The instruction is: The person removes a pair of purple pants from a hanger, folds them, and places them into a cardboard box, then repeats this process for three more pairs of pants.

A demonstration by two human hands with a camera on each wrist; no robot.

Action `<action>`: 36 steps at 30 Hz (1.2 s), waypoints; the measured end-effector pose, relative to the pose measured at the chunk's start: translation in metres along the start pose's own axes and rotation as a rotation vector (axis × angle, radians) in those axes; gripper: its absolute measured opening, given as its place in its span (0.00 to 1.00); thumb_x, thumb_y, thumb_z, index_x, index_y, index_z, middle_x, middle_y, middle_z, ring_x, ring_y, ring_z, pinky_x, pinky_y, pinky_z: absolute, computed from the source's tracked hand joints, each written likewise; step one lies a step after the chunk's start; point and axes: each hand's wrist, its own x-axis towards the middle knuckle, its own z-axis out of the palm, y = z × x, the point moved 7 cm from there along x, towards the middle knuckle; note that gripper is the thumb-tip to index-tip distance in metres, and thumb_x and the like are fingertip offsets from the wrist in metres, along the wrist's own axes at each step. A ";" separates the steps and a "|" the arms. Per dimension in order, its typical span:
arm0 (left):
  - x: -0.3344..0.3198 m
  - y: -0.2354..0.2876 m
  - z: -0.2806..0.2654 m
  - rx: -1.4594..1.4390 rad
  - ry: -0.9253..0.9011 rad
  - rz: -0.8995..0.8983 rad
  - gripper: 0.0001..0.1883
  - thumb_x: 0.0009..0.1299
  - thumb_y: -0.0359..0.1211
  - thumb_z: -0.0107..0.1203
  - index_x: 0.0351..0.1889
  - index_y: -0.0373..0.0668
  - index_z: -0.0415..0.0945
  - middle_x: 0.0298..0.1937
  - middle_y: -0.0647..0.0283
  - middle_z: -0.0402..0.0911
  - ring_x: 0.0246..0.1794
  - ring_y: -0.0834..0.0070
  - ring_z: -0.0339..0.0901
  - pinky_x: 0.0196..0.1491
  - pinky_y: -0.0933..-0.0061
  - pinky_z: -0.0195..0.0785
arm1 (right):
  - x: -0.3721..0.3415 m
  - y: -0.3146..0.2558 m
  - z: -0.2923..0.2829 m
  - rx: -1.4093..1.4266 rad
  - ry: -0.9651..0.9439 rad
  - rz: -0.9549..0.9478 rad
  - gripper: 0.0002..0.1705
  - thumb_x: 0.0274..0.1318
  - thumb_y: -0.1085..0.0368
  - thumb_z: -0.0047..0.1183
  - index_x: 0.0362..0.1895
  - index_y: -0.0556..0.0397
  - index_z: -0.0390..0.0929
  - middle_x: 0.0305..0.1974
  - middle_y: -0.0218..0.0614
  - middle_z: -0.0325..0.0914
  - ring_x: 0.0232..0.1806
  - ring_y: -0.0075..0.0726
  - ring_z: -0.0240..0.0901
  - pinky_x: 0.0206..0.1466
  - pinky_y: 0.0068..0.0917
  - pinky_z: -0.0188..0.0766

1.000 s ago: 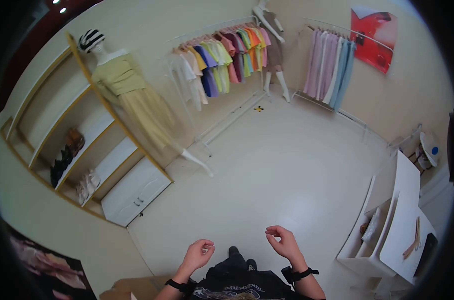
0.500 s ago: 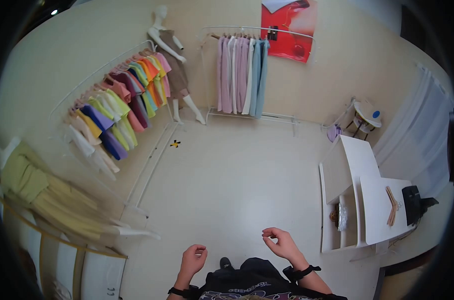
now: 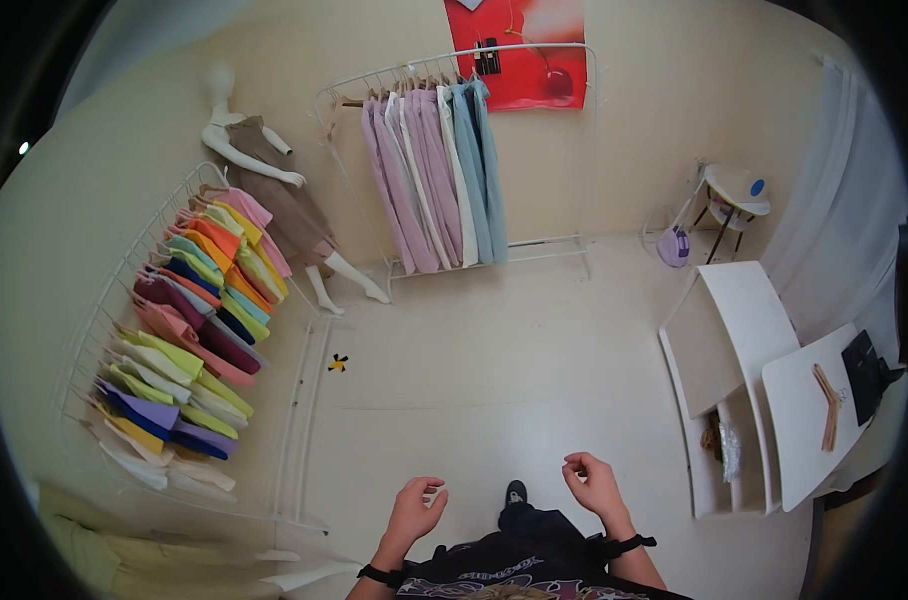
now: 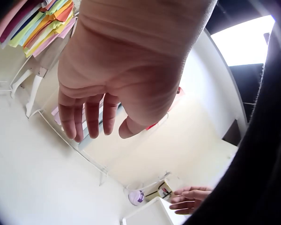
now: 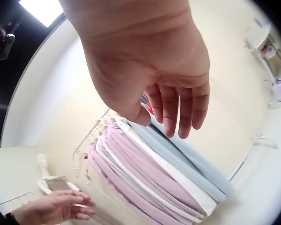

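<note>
Left hand (image 3: 414, 512) and right hand (image 3: 596, 487) hover empty, fingers loosely bent, probably idle since the long garments (image 3: 437, 180) are well apart from them, hung from a rack (image 3: 544, 46), seemingly to stay uncreased.

In the head view, the poster (image 3: 530, 60) is cut off by the top edge, the green dress (image 3: 86, 550) at lower left is blurred, and the black shirt (image 3: 534, 572) is cropped below. In the left wrist view, the trousers (image 4: 85, 142) are mostly hidden by the left hand (image 4: 119, 70).
</note>
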 end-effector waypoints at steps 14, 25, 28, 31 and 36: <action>0.352 -0.060 -0.093 -0.032 0.231 -0.076 0.13 0.73 0.34 0.68 0.51 0.38 0.84 0.51 0.51 0.87 0.47 0.61 0.89 0.48 0.63 0.85 | 0.398 -0.119 0.087 -0.070 -0.153 -0.180 0.18 0.66 0.60 0.63 0.55 0.56 0.84 0.42 0.39 0.92 0.35 0.40 0.86 0.43 0.36 0.81; 0.692 0.059 -0.116 -0.014 -0.029 0.264 0.14 0.74 0.32 0.66 0.54 0.38 0.82 0.54 0.54 0.86 0.51 0.64 0.87 0.46 0.65 0.84 | 0.600 -0.187 0.033 -0.008 0.275 -0.019 0.15 0.67 0.68 0.63 0.55 0.59 0.83 0.39 0.40 0.90 0.40 0.37 0.89 0.44 0.31 0.84; 0.765 0.089 -0.108 -0.026 -0.064 0.342 0.14 0.75 0.31 0.66 0.55 0.38 0.81 0.54 0.56 0.85 0.51 0.67 0.87 0.46 0.68 0.84 | 0.648 -0.154 0.038 0.002 0.304 0.045 0.15 0.66 0.68 0.62 0.54 0.61 0.83 0.38 0.40 0.90 0.40 0.36 0.89 0.47 0.31 0.85; 0.830 0.097 -0.093 -0.051 -0.055 0.334 0.14 0.75 0.31 0.66 0.57 0.38 0.81 0.53 0.55 0.86 0.51 0.68 0.87 0.46 0.68 0.84 | 0.706 -0.128 0.036 0.023 0.306 0.067 0.15 0.66 0.69 0.62 0.54 0.62 0.83 0.37 0.40 0.90 0.39 0.36 0.89 0.47 0.31 0.85; 0.927 0.098 -0.082 -0.058 -0.061 0.230 0.15 0.74 0.31 0.66 0.56 0.37 0.81 0.55 0.53 0.86 0.52 0.63 0.87 0.48 0.64 0.84 | 0.837 -0.124 0.018 0.074 0.336 0.058 0.14 0.67 0.68 0.62 0.53 0.62 0.83 0.35 0.40 0.89 0.36 0.33 0.88 0.46 0.30 0.84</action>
